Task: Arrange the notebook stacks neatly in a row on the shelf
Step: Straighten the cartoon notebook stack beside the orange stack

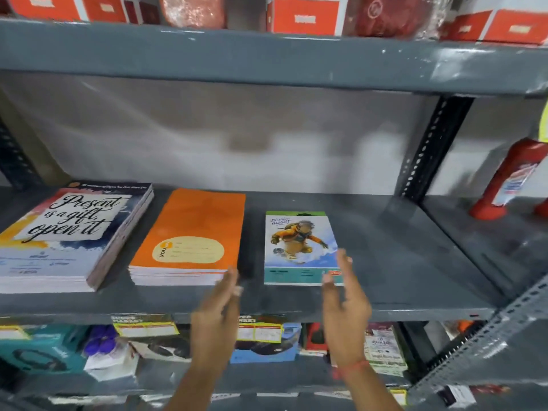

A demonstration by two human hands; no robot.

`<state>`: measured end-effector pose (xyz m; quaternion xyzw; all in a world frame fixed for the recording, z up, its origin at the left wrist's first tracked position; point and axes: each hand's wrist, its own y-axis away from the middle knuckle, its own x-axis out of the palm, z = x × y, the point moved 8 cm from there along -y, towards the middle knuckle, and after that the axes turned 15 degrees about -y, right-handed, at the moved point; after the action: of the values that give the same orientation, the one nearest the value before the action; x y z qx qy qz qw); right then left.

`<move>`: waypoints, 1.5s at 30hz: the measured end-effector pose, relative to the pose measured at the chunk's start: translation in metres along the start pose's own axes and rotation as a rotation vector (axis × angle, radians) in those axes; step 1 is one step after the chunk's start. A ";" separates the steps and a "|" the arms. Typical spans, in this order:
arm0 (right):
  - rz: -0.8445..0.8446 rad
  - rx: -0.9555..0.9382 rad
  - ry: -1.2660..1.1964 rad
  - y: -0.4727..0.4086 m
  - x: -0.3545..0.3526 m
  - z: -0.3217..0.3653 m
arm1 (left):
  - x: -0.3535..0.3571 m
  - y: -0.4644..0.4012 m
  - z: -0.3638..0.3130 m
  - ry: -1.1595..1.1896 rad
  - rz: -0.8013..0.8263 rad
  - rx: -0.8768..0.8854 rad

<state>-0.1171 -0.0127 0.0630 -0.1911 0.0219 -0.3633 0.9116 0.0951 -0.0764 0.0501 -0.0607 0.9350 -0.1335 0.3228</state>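
Three notebook stacks lie flat in a row on the grey metal shelf (400, 262). At the left is a stack with a lettered "Present is a gift" cover (68, 232). In the middle sits an orange stack (192, 232). To its right lies a smaller stack with a cartoon cover (298, 247). My left hand (219, 310) hovers at the shelf's front edge by the orange stack's near right corner, fingers straight, holding nothing. My right hand (344, 301) is held upright by the small stack's near right corner, fingers apart, empty.
The shelf's right half is bare grey metal up to a perforated upright (430, 149). A red bottle (510, 179) stands beyond it. Orange boxes (305, 16) fill the shelf above, and packaged goods (261, 342) crowd the shelf below.
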 end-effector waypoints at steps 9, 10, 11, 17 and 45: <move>0.253 0.491 -0.200 -0.040 -0.019 -0.069 | 0.087 -0.013 -0.014 0.212 0.344 -0.162; 0.291 0.497 -0.214 -0.042 -0.019 -0.067 | 0.085 -0.013 -0.015 0.238 0.365 -0.161; 0.337 0.505 -0.229 -0.042 -0.020 -0.066 | 0.083 -0.013 -0.015 0.268 0.389 -0.162; 0.424 0.543 -0.224 -0.040 -0.028 -0.071 | 0.076 -0.018 -0.009 0.289 0.487 -0.152; 0.148 0.601 -0.261 -0.045 -0.031 -0.069 | 0.082 -0.020 0.007 0.368 0.101 -0.360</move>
<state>-0.1821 -0.0447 0.0122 0.0437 -0.1892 -0.2589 0.9462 0.0356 -0.1132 0.0029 -0.0453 0.9886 0.0425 0.1375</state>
